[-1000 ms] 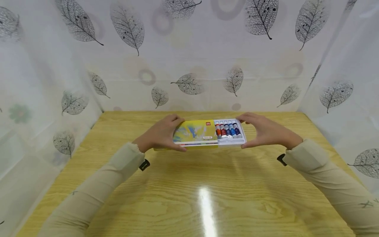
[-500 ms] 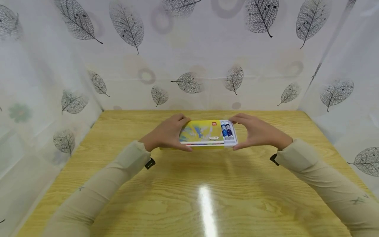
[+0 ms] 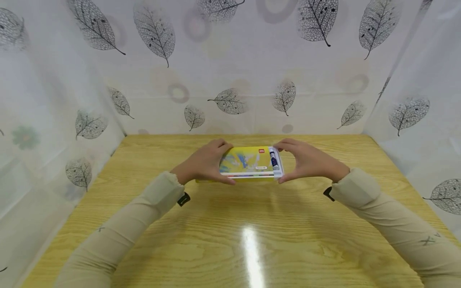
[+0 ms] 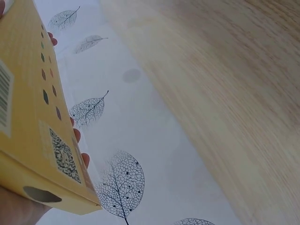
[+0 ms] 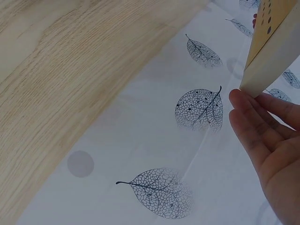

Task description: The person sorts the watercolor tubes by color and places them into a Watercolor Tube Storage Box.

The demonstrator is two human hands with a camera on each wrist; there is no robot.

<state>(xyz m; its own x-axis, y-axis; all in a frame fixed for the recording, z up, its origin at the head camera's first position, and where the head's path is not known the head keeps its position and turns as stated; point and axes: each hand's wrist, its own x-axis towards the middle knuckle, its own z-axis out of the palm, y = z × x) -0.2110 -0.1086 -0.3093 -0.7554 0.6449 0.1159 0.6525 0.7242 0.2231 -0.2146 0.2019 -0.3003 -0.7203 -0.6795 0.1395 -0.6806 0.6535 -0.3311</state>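
Note:
A yellow paint box sleeve (image 3: 241, 162) with a blue-and-white brushed design is held over the table. My left hand (image 3: 203, 163) grips its left end, thumb along the front edge and fingers at the back. From the right end sticks a short part of the white inner tray (image 3: 279, 165), with one dark paint tube (image 3: 274, 160) showing. My right hand (image 3: 309, 161) pinches that tray end between thumb and fingers. In the left wrist view, the underside of the sleeve (image 4: 28, 93) shows a barcode, a QR code and rows of colour dots. The right wrist view shows fingertips (image 5: 239, 96) at the white tray's end.
A wood-grain table (image 3: 230, 232) lies beneath both forearms. White curtains (image 3: 230, 60) printed with leaf shapes stand behind the table and on both sides.
My right hand has moved left, pushing the tray into the sleeve, so only one of the several visible tubes still shows. The left hand and sleeve have shifted slightly right.

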